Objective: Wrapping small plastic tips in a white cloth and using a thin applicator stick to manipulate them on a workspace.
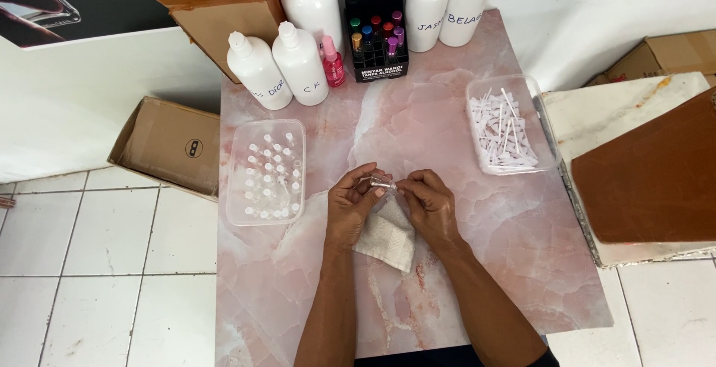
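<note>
My left hand [350, 203] and my right hand [431, 201] meet over the middle of a pink marble-patterned table [447, 277]. Between their fingertips they pinch a small clear glass vial [380, 183], held sideways. Beneath the hands, a folded white cloth [388, 239] lies on the table. At the left, a clear plastic tray [240, 214] holds several small clear vials with white caps. A second clear tray [548, 132] at the right holds several thin white spray tubes.
White plastic bottles [298, 65] with handwritten labels stand at the table's back, beside a small pink bottle [333, 61] and a black display box [377, 27] of coloured vials. Cardboard boxes [175, 143] sit at the left, a brown board [656, 173] at the right.
</note>
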